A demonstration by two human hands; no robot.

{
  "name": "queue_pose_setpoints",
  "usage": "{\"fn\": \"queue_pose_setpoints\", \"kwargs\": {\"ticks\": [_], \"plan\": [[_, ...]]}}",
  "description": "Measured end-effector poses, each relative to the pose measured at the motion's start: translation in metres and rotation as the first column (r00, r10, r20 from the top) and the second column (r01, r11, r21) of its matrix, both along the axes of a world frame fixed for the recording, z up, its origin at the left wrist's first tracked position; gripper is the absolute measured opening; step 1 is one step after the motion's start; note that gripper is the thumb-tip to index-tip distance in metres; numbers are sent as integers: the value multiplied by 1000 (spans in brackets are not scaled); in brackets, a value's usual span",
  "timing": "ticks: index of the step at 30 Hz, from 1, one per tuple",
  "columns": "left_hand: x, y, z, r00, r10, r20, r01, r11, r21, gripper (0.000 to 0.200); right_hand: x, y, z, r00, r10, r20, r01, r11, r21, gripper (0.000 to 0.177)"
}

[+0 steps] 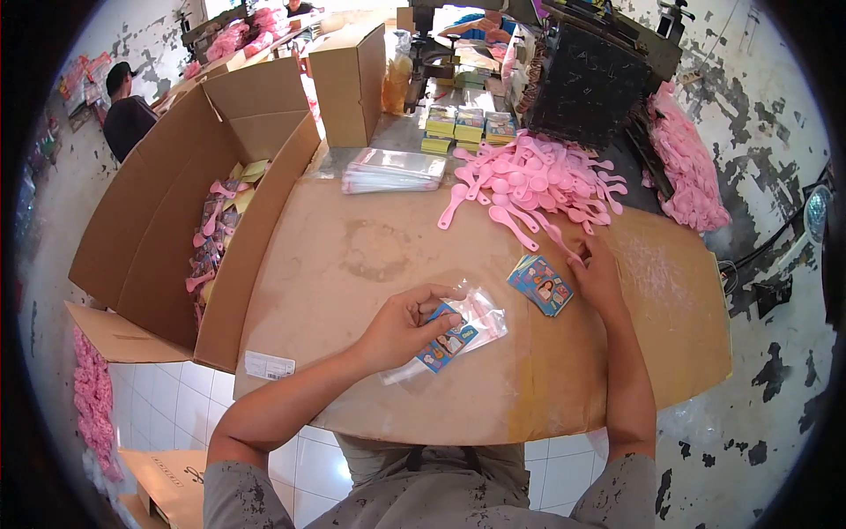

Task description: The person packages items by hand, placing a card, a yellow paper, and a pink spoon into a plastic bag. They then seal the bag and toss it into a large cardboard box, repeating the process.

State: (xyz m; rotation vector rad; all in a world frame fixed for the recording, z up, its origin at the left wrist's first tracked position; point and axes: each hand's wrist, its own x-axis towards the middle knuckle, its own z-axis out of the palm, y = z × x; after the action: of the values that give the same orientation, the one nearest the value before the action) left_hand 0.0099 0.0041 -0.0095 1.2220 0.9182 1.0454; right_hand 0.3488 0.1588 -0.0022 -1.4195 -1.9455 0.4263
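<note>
I'm watching both hands from above, over a cardboard-topped surface [546, 388]. On the left, the left grip [401, 328] is narrow, its thumb pressed down on a blue printed card [448, 350] and a clear plastic bag [490, 324]. The card lies right under that thumb, its lower end sticking out toward me; I can't tell whether it is inside the bag or against it. The bag spreads to the right and far of the fingertips, and something pink shows through the plastic.

On the right, my view has the right grip [601, 271] pinched on the near end of a pink spoon [560, 246]. The spoon slants away from those fingertips, to the far left, toward the heap of pink spoons [542, 181] lying just beyond. A small fanned pile of blue cards [544, 288] sits just to the left and near side of this grip, between the two hands.

Farther off, left of the heap, I see a stack of clear bags [394, 172], and beyond it, to the right, banded card stacks [467, 125]. To the left of the surface stands an open carton [145, 234], with pink spoons and printed packets inside it.
</note>
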Motion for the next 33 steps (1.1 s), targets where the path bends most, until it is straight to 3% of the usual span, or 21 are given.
{"fn": "queue_pose_setpoints", "kwargs": {"ticks": [2,5,8,11,14,20,23,26,27,29,32,33], "plan": [[-2,0,0,999,8,31,-9,1000,24,37,-5,-8,5,999,45,19,-47,997,67,16],[-1,-1,0,993,32,115,-34,999,19,37,-27,-40,35,941,312,-129,-317,948,-16,18],[-1,0,1,995,20,99,-22,1000,21,39,-49,-69,55,836,532,-136,-548,825,-140,17],[0,-2,5,996,25,81,-25,1000,1,39,-61,-80,58,813,551,-188,-568,821,-52,19],[-1,-3,7,997,15,79,-14,1000,-18,39,-66,-81,63,785,608,-118,-616,786,-49,17],[1,-6,9,998,-23,57,24,1000,-11,36,-74,-88,73,731,682,18,-674,726,-135,17],[1,-7,8,997,-44,-63,44,999,-15,35,-80,-92,83,698,709,98,-676,698,-237,23],[4,-8,5,992,-66,-106,81,987,136,30,-101,-97,74,665,727,170,-740,672,20,40],[4,-9,6,989,-97,-114,114,982,148,30,-109,-104,69,605,786,-131,-796,598,-92,44],[1,-8,10,979,-154,-135,176,969,175,30,-123,-117,58,389,618,-683,-913,356,-199,52],[-3,-6,5,963,-243,115,238,970,56,30,-124,-105,48,195,351,-916,-974,183,-138,56],[-6,-6,8,957,-258,131,258,966,19,32,-119,-98,52,227,449,-864,-957,267,-112,52]]}}
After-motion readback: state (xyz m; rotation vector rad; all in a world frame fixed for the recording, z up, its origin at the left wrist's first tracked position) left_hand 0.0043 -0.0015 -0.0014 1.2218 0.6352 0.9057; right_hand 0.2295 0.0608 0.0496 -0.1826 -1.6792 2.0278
